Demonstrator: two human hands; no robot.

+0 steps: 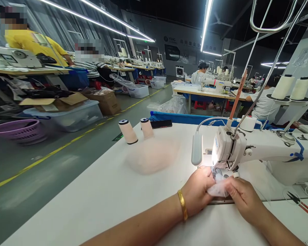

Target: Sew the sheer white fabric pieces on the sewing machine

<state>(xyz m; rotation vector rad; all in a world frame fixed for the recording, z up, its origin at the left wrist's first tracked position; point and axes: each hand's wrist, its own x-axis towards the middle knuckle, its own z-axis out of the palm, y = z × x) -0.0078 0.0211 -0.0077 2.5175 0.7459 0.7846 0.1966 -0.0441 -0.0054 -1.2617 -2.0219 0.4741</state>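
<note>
A white sewing machine (224,147) stands on the white table, its lamp lighting the needle area. Just in front of the needle area, my left hand (199,189), with a gold bracelet at the wrist, is closed on the left side of a sheer pale fabric (218,188). The right side of the same fabric is pinched by my right hand (242,196). The fabric reaches up to the presser foot, whose details are partly hidden. A blurred pale sheer piece (151,155) lies on the table left of the machine.
Two thread cones (128,132) and a dark flat object (162,124) are at the table's back edge. Red-handled snips (304,206) lie at the right. Other people sit at machines beyond. Bins and boxes line the floor at left.
</note>
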